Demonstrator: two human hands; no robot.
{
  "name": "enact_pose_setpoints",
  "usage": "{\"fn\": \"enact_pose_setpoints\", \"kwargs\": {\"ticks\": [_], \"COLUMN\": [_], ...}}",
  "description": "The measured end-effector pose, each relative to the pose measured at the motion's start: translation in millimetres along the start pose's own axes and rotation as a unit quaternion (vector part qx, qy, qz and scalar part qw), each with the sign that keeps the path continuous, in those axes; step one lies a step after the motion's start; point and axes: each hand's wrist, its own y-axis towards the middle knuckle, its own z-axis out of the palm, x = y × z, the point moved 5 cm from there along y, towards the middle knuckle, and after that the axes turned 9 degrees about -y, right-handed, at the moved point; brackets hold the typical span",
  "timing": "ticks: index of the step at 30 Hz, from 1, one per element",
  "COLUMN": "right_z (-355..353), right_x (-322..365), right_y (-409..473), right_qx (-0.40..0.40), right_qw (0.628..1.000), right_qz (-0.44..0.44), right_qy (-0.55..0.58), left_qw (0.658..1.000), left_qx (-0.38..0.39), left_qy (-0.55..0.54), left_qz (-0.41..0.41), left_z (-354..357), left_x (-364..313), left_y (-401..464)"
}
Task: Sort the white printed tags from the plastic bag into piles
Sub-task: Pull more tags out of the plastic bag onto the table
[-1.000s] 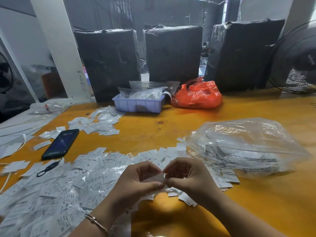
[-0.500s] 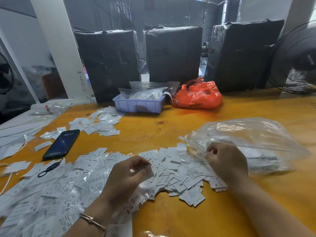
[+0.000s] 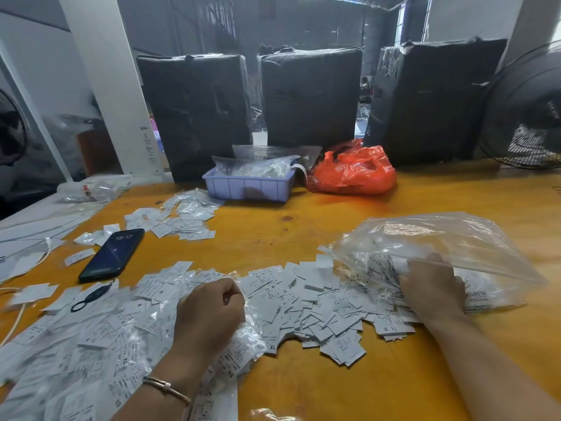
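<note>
Reaching my right hand (image 3: 431, 287) into the plastic bag (image 3: 449, 238) for tags (image 3: 318, 299), grip hidden; my left hand (image 3: 209, 314), fist curled, rests atop the left pile (image 3: 91, 338).

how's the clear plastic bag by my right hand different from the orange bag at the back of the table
The clear plastic bag is see-through, showing white printed tags inside; the orange bag hides its contents. The clear bag's mouth lies open with the right hand reaching in; the orange bag sits bunched and untouched. Both are thin, crinkled plastic.
</note>
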Motion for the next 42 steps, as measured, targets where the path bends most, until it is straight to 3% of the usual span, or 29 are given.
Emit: {"fn": "enact_pose_setpoints", "kwargs": {"ticks": [6,9,13,17,19,22,26,28,31,34,37,39,42], "right_z": [4.2,2.9,-19.1,-37.4,-34.8,-24.5,-18.1,-14.1,-11.8,-18.8,-25.0,-23.7,-21.4], "right_x": [-4.8,-5.4,4.8,16.8,26.1,52.1,82.9,92.3,97.7,92.5,78.6,72.8,72.9], "right_y": [6.8,5.4,-5.9,-25.7,-34.4,-56.2,-91.2,-105.3,-112.0,-103.4,-88.8,-84.3,-82.2], "right_qx": [-0.037,-0.053,-0.186,-0.256,-0.196,-0.011,0.211,0.272,0.266,0.245,0.169,0.144,0.138], "right_qw": [0.997,0.995,0.978,0.945,0.944,0.923,0.818,0.781,0.787,0.805,0.858,0.866,0.867], "right_qz": [0.018,0.021,-0.067,-0.143,-0.157,-0.211,-0.302,-0.348,-0.377,-0.393,-0.458,-0.477,-0.478], "right_qy": [0.068,0.086,0.072,0.144,0.216,0.322,0.443,0.441,0.410,0.371,0.159,0.042,0.027], "left_qw": [0.996,0.993,0.985,0.965,0.960,0.961,0.963,0.961,0.951,0.954,0.955,0.955,0.956], "left_qx": [-0.005,0.017,0.087,0.177,0.195,0.188,0.152,0.168,0.207,0.192,0.181,0.178,0.174], "left_qy": [0.086,0.110,0.045,0.086,0.107,0.099,-0.031,-0.098,-0.148,-0.168,-0.183,-0.190,-0.192], "left_qz": [0.000,0.043,0.143,0.173,0.168,0.179,0.218,0.199,0.174,0.156,0.147,0.143,0.138], "left_z": [-0.5,5.5,18.9,35.9,39.5,39.5,34.3,32.9,34.7,32.4,29.0,26.9,25.0], "left_x": [2.3,-0.1,-13.5,-15.7,-14.2,-15.4,-27.6,-30.5,-32.0,-31.1,-31.2,-31.4,-31.7], "left_y": [2.4,1.3,-7.1,-10.4,-10.0,-10.4,-12.3,-14.6,-17.6,-16.6,-15.0,-15.3,-16.2]}}
